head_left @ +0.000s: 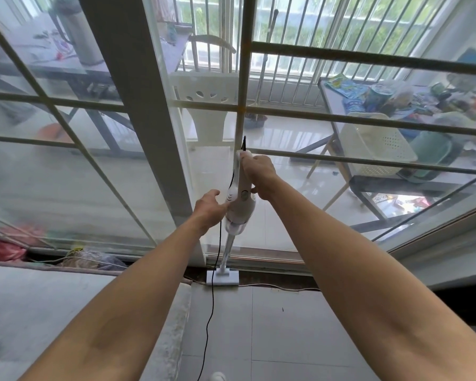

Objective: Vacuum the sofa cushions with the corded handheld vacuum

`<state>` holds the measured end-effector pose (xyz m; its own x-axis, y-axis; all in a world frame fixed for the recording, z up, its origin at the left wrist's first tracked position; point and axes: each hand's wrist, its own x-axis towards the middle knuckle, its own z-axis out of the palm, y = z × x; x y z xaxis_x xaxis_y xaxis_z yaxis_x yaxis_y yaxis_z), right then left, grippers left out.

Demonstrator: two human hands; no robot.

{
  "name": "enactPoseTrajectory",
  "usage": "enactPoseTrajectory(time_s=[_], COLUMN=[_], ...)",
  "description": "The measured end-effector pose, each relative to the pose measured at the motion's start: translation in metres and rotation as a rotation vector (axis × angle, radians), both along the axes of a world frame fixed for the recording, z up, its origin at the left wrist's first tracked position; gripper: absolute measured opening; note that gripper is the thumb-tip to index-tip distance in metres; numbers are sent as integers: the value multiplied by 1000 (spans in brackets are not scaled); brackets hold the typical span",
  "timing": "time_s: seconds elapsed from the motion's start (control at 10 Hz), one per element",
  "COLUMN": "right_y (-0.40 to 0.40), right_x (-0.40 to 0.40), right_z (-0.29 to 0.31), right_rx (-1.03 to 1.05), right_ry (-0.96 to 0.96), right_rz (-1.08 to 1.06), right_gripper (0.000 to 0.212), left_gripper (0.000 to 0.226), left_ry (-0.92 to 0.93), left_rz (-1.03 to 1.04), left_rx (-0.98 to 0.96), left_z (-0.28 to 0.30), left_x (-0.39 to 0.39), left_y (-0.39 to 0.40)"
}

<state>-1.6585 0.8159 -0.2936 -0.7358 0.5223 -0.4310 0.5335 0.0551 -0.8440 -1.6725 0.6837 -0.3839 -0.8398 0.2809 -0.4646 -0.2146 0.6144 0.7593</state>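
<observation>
A white corded vacuum stands upright against the glass sliding door, its tube running down to a flat floor head at the door track. My right hand is closed around the top of its handle. My left hand touches the left side of its motor body, fingers pressed against it. A black cord hangs from the handle down across the tiled floor. The grey sofa cushion fills the lower left, its edge beside my left forearm.
The glass door frame stands straight ahead, the balcony behind it holding a white chair, a cluttered table and a cream basket. Bags and clutter lie by the door track left of the floor head. A white cable runs along the threshold at right.
</observation>
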Motion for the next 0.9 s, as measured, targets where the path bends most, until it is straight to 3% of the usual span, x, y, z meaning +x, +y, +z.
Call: enactPoseTrajectory(time_s=[0.4,0.6,0.9], right_y=[12,14,21], right_x=[18,26,69], right_z=[-13,-12,11], right_rx=[19,34,47], right_ry=[-8,-10,-54], right_rz=[-25,8,60], right_gripper=[66,59,58], left_gripper=[57,57,53], left_ry=[-37,-31,23], left_rz=[7,7,1], left_rx=[39,50,108], left_z=[-7,-5,38], left_x=[14,15,29], left_y=[-4,-3,-2])
